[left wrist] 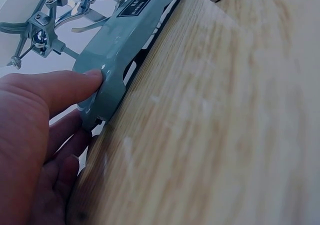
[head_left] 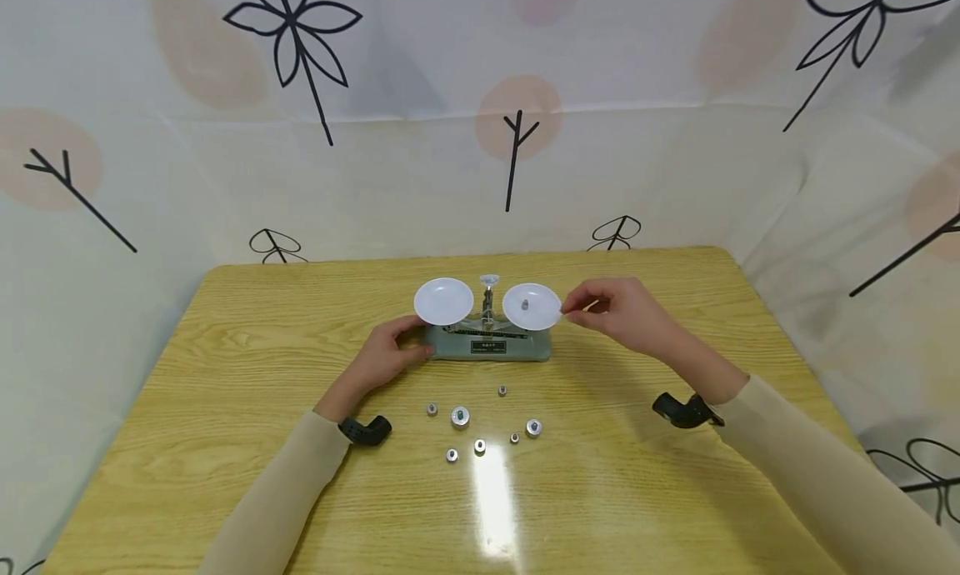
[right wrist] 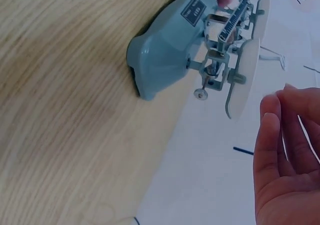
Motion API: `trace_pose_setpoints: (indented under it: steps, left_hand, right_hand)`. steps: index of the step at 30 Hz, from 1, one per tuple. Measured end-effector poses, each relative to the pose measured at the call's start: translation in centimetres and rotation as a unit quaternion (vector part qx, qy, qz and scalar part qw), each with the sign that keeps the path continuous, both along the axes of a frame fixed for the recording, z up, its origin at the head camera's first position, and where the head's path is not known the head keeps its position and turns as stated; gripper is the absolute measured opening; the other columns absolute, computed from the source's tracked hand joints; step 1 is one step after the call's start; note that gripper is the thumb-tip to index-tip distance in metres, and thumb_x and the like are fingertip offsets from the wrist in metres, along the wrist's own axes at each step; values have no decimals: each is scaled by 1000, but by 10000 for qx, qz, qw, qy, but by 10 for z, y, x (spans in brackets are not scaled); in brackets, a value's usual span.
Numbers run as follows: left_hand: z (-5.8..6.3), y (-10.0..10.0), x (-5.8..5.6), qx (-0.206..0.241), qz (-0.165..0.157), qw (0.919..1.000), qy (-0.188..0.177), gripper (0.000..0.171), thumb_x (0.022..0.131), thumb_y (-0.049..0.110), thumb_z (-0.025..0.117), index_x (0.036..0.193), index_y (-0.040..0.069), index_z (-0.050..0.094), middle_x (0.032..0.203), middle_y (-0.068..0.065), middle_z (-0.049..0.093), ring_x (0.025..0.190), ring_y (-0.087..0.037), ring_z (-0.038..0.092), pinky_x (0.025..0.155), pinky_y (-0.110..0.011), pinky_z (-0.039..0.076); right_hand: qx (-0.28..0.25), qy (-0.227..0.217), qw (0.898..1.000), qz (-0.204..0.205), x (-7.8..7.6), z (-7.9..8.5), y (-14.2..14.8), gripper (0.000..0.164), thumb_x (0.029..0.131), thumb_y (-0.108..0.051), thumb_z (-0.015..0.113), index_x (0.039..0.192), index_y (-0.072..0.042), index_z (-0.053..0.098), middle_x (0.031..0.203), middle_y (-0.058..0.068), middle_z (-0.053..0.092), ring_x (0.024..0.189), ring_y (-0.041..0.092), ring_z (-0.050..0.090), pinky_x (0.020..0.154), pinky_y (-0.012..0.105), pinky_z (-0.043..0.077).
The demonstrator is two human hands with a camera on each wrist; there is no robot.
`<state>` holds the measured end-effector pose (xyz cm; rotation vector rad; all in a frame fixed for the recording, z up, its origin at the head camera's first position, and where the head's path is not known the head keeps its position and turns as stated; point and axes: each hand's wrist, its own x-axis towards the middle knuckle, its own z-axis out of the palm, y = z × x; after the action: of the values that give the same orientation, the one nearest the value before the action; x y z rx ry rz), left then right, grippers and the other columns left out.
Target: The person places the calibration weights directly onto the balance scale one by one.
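A balance scale (head_left: pixel 488 346) with a pale green base and two white pans stands towards the table's back. My left hand (head_left: pixel 384 354) grips the base's left end; in the left wrist view its thumb (left wrist: pixel 75 87) lies on the corner, with the other fingers behind. One small metal weight (head_left: pixel 525 305) stands in the right pan (head_left: pixel 546 317). Beside that pan's outer rim is my right hand (head_left: pixel 617 312), fingers bent and fingertips together. Nothing shows between those fingertips (right wrist: pixel 270 105), which sit a little off the pan in the right wrist view.
Several metal weights of different sizes lie in front of the scale, the largest weight (head_left: pixel 460 417) near the middle and another large weight (head_left: pixel 533 427) to its right. The wooden table (head_left: pixel 247 408) meets a patterned cloth backdrop (head_left: pixel 420 183) behind.
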<state>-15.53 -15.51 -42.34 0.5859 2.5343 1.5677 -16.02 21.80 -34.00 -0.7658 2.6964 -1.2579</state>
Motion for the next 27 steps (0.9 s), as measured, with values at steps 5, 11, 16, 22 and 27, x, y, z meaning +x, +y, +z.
trace_pose_setpoints:
  steps: [5, 11, 16, 22, 27]
  left_hand:
    - [1, 0, 0, -6, 12, 10000, -3, 46, 88, 0, 74, 132, -3, 61, 133, -19, 60, 128, -34, 52, 108, -49, 39]
    - [0, 0, 0, -37, 19, 10000, 17, 47, 88, 1, 74, 132, -3, 61, 134, -19, 60, 129, -34, 52, 108, -49, 39]
    - [-1, 0, 0, -43, 8, 10000, 29, 47, 88, 1, 74, 133, -2, 60, 134, -18, 60, 129, -33, 52, 108, -49, 39]
    - [0, 0, 0, -21, -7, 10000, 25, 47, 88, 2, 74, 132, -3, 61, 134, -19, 59, 129, -34, 51, 108, -49, 39]
    - [-1, -1, 0, -19, -13, 10000, 30, 47, 88, 1, 74, 132, -3, 61, 134, -19, 59, 129, -33, 51, 108, -49, 39]
  right_hand:
    - [-47, 11, 10000, -21, 8, -4, 1, 8, 91, -5, 73, 98, -9, 74, 96, 4, 73, 88, 17, 66, 74, 26, 56]
    - [-189, -69, 9998, 7, 15, -12, 2, 8, 90, -4, 73, 96, -10, 74, 97, 4, 73, 88, 17, 67, 74, 28, 57]
    - [-190, -108, 9998, 18, 21, -17, 2, 8, 90, -4, 73, 96, -10, 74, 97, 3, 72, 88, 17, 67, 74, 28, 57]
    - [-177, -225, 9996, 35, 26, -26, -1, 10, 89, -1, 73, 96, -9, 74, 95, 4, 72, 88, 17, 67, 76, 29, 57]
    - [-320, -345, 9988, 119, 31, -32, -3, 12, 89, 1, 73, 96, -8, 73, 97, 12, 72, 89, 18, 67, 76, 30, 57]
